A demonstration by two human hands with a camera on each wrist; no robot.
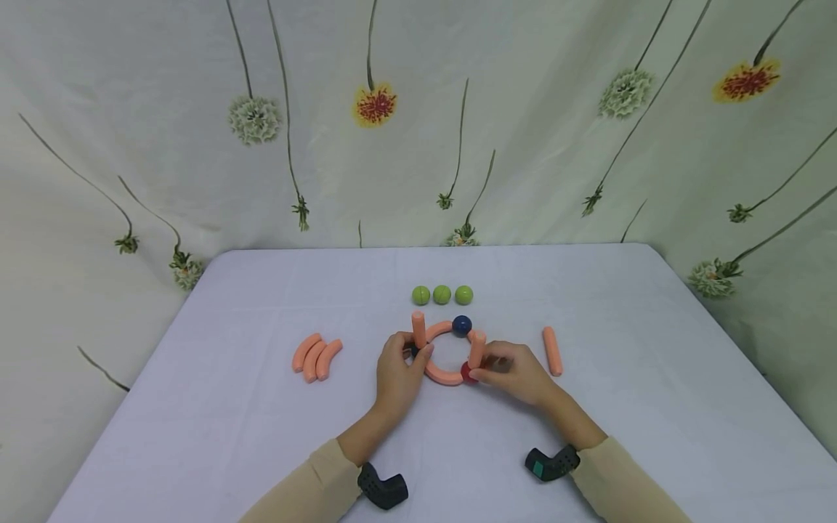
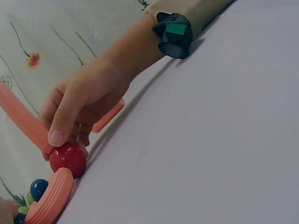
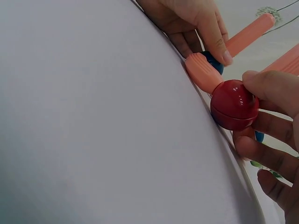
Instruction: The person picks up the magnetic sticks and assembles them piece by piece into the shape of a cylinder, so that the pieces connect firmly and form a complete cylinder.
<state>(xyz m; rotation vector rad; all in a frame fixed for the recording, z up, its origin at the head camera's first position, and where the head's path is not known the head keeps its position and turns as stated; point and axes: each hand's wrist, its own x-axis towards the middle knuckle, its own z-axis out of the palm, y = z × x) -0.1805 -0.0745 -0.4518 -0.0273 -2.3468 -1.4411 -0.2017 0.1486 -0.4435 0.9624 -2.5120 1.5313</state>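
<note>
Curved orange rods and balls form a ring (image 1: 445, 378) on the table. At its left, my left hand (image 1: 397, 372) grips a dark blue ball (image 3: 214, 63) at the foot of an upright orange rod (image 1: 418, 328). My right hand (image 1: 516, 372) holds the red ball (image 2: 68, 160) at the ring's front right, thumb on its upper side near the base of a second standing rod (image 1: 478, 349). A curved orange rod (image 3: 203, 72) runs between the two held balls. Another dark blue ball (image 1: 461, 325) sits at the back of the ring.
Three green balls (image 1: 442, 294) line up behind the ring. Several curved orange rods (image 1: 315, 359) lie together at the left. One straight orange rod (image 1: 552, 351) lies right of my right hand. A flowered cloth (image 1: 523, 131) hangs behind the white table (image 1: 261, 436).
</note>
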